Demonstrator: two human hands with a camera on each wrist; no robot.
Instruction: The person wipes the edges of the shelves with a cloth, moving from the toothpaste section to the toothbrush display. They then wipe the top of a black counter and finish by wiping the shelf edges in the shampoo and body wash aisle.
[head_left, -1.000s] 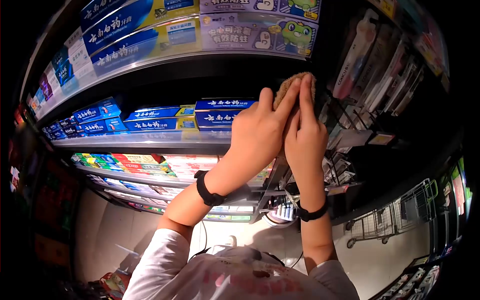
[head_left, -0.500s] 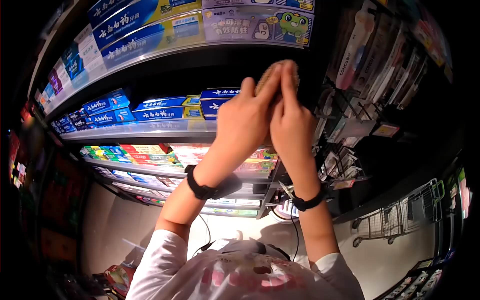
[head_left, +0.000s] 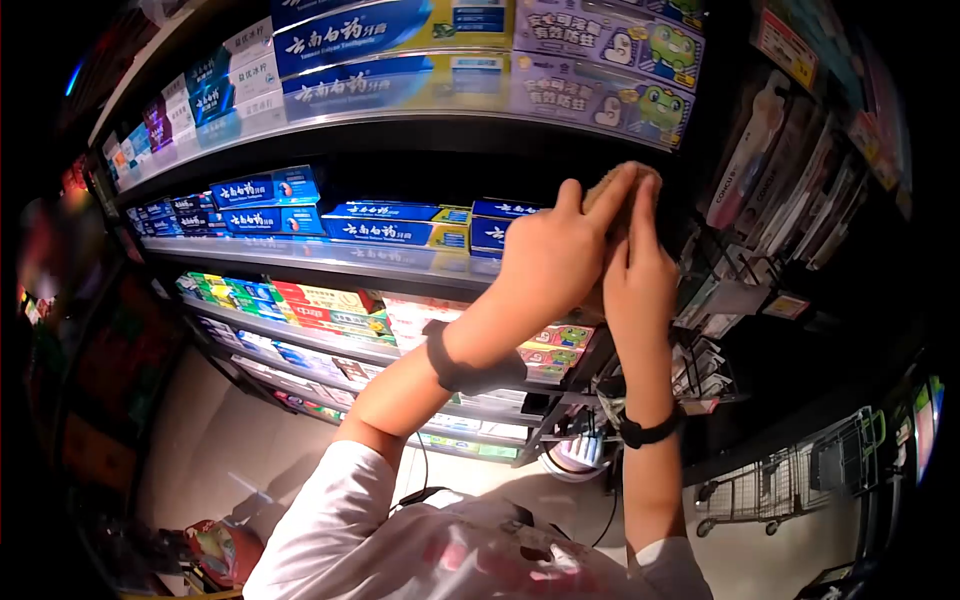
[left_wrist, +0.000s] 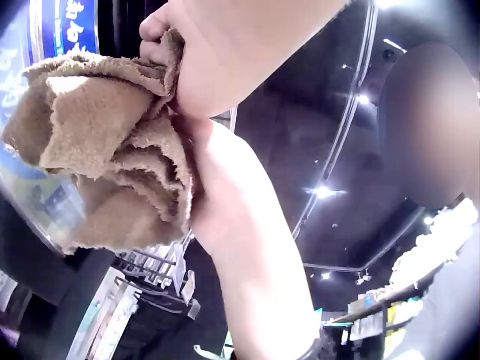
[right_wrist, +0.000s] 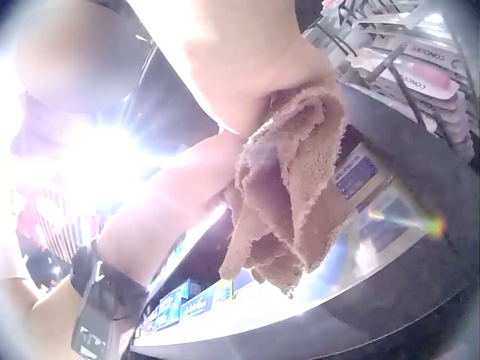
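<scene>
A brown, fluffy cloth [left_wrist: 97, 127] is bunched between my two hands, its folds hanging loose in both wrist views. My left hand [head_left: 555, 250] grips it from the left side, with some fingers curled into the fabric in the left wrist view. Pressed close against it, my right hand [head_left: 638, 275] holds the cloth from the other side, index finger stretched along the top. In the head view only a strip of the cloth shows at the fingertips. The hands are in front of the right end of a shelf holding blue toothpaste boxes [head_left: 385, 225].
Above, a shelf carries purple toothpaste boxes [head_left: 610, 95] and larger blue ones. Packaged toothbrushes [head_left: 750, 150] hang on hooks at the right. Lower shelves hold colourful boxes [head_left: 320, 305]. A shopping cart [head_left: 770, 490] stands on the floor at lower right.
Both hands shifted left and up in the head view, then back right and down, still holding the cloth together. The view itself has also moved, with the shelves now further right.
</scene>
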